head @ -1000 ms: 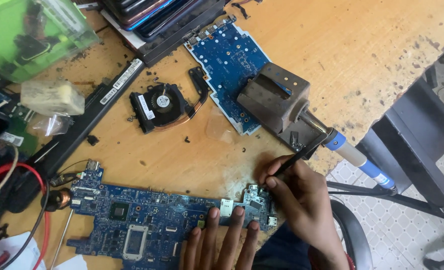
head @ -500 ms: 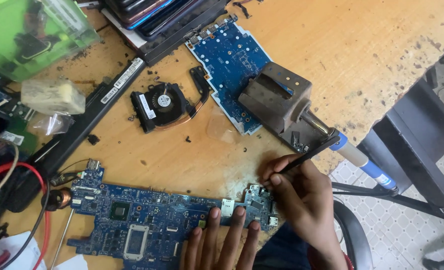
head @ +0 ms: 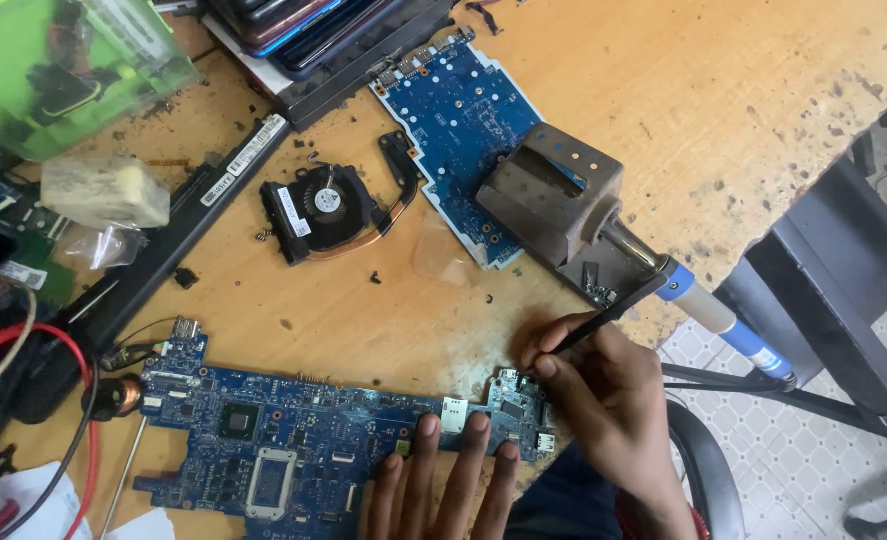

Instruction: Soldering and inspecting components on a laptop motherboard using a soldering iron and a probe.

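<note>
Barely anything shifts: right hand [head: 613, 385] still pinches the black tweezers [head: 603, 318] at the blue motherboard [head: 293, 450] on the counter [head: 663, 90], left hand [head: 443, 480] flat, pinning it. A slip could scratch components.

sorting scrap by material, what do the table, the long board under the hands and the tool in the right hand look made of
Table: looks like wood, light tan with visible grain, matte, speckled with dark burn marks.
Long board: blue circuit board, likely laminate with a glossy coating, dotted with metal parts and dark chips.
Tool in the right hand: thin, dark, matte; metal or plastic, hard to tell.
</note>
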